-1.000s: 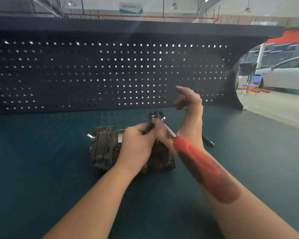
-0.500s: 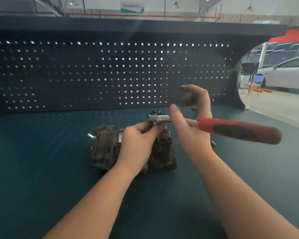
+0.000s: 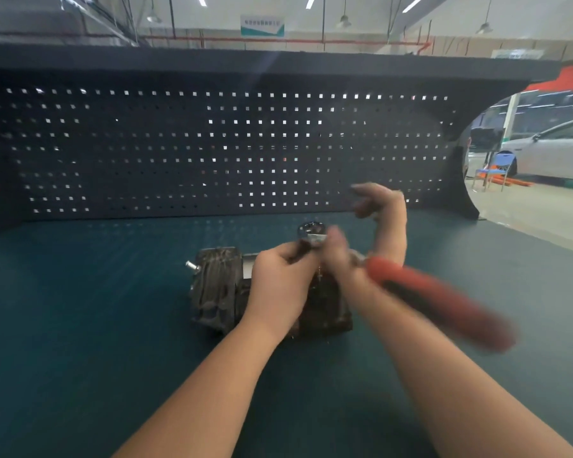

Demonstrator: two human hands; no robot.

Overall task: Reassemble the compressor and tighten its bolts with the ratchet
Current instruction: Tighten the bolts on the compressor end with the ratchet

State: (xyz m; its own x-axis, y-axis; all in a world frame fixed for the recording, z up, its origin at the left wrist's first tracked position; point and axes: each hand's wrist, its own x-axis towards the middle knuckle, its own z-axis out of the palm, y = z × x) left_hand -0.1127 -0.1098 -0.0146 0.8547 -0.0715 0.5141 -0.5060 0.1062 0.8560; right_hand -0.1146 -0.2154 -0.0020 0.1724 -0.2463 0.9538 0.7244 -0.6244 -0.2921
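Note:
A dark, ribbed compressor (image 3: pixel 215 285) lies on the teal mat in the middle of the bench, with a small metal stub at its left end. My left hand (image 3: pixel 282 282) rests over its top and pinches the chrome ratchet head (image 3: pixel 311 230), which sits on the compressor's upper right part. The ratchet's red and black handle (image 3: pixel 437 299) points to the lower right and is blurred by motion. My right hand (image 3: pixel 384 223) holds the shaft in the crook of its thumb, with the fingers raised and spread. The bolt under the head is hidden.
A dark pegboard (image 3: pixel 179 153) with a shelf on top closes off the back of the bench. The teal mat (image 3: pixel 96 325) stretches out on both sides of the compressor. Beyond the right end stand a white car (image 3: pixel 556 153) and a blue chair (image 3: pixel 500 163).
The ratchet handle swung from pointing at me out to the right, then back toward the lower right. My left hand stayed on the head, and the compressor did not move.

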